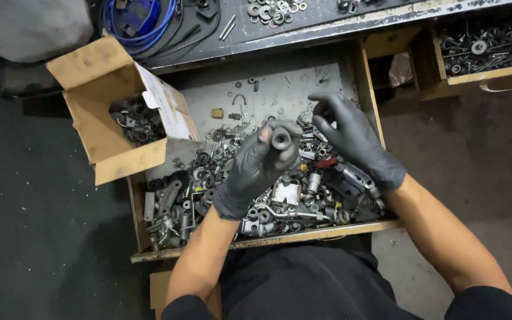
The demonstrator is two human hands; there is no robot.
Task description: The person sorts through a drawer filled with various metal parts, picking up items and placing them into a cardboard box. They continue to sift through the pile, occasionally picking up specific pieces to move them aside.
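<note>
An open wooden drawer [367, 89] held jumbled metal fittings, beside a cardboard box [99, 121] of parts. The gloved left hand [256, 169] clamped its fingers on a dark ring-shaped bushing [280, 138]; the right hand [354, 142] hovered near, fingers loosely curled.

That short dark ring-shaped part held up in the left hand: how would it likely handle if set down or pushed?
The ring-shaped part looks like thick metal, so probably rigid and heavy for its size. Its round outline suggests it could roll if laid on its side. The left hand pinches it in a black glove; a greasy surface might make it slippery, though that cannot be told.
</note>
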